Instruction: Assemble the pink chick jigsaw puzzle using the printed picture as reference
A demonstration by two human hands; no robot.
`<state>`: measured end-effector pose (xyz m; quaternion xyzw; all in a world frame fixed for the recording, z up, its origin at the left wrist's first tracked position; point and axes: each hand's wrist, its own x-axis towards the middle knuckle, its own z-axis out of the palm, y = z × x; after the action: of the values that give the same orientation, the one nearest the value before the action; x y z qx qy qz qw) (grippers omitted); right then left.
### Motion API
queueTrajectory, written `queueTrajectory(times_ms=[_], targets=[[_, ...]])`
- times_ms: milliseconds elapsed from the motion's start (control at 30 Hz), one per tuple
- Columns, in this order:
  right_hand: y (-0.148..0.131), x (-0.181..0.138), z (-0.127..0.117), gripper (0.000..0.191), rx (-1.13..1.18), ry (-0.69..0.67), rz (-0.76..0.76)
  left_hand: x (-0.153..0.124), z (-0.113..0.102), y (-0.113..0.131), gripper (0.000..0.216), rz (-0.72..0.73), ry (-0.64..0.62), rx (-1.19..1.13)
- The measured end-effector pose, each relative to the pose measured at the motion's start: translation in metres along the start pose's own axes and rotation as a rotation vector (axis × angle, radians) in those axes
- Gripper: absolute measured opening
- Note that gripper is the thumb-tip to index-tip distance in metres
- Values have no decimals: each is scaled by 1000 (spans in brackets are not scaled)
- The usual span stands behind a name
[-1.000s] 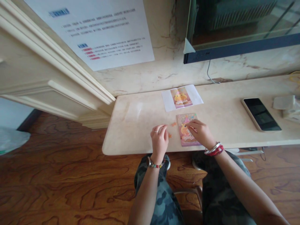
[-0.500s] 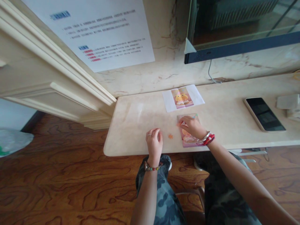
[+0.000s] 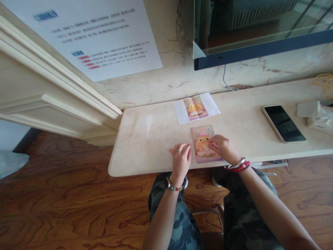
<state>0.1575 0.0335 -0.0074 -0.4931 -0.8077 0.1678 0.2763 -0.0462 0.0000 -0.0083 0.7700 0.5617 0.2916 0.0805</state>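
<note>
A small pink jigsaw picture of a yellow cartoon figure (image 3: 201, 141) lies near the front edge of the marble table (image 3: 145, 139). My right hand (image 3: 224, 149) rests on its right side, fingers bent and pinched together against the picture; what they hold is hidden. My left hand (image 3: 181, 160) sits just left of the jigsaw with its fingers curled down on the table, a ring on one finger. No loose piece shows beside it. Behind the jigsaw lies a white sheet printed with the same picture (image 3: 196, 108).
A dark phone (image 3: 283, 123) lies face up at the right, with a white tissue pack (image 3: 312, 113) beyond it. A printed notice (image 3: 99, 38) hangs on the wall, with a dark-framed screen (image 3: 260, 52) to its right. Wooden floor lies to the left and below.
The loose orange pieces left of the jigsaw are no longer visible. My right hand moved from the jigsaw's upper left to its right side. My left hand shifted right, up to the jigsaw's edge.
</note>
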Motion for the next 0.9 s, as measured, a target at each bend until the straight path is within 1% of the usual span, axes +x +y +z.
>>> queueTrajectory(times_ms=[167, 300, 400, 533, 667, 733, 900], targets=[[-3, 3, 3, 16, -24, -61, 10, 1, 5, 7, 20, 34, -53, -4], [-3, 3, 4, 16, -16, -75, 48, 2, 6, 10, 19, 39, -63, 5], [-3, 3, 6, 14, 19, -56, 85, 3, 6, 12, 21, 52, -70, 26], [-6, 4, 7, 12, 78, -27, 152, 8, 7, 20, 25, 97, -130, 70], [-12, 2, 8, 12, 54, 32, 231, 12, 11, 26, 28, 130, -181, 111], [-14, -1, 9, 10, 28, 55, 216, 13, 13, 27, 28, 141, -188, 133], [-16, -9, 11, 19, -86, 35, 129, 12, 14, 27, 26, 141, -189, 154]])
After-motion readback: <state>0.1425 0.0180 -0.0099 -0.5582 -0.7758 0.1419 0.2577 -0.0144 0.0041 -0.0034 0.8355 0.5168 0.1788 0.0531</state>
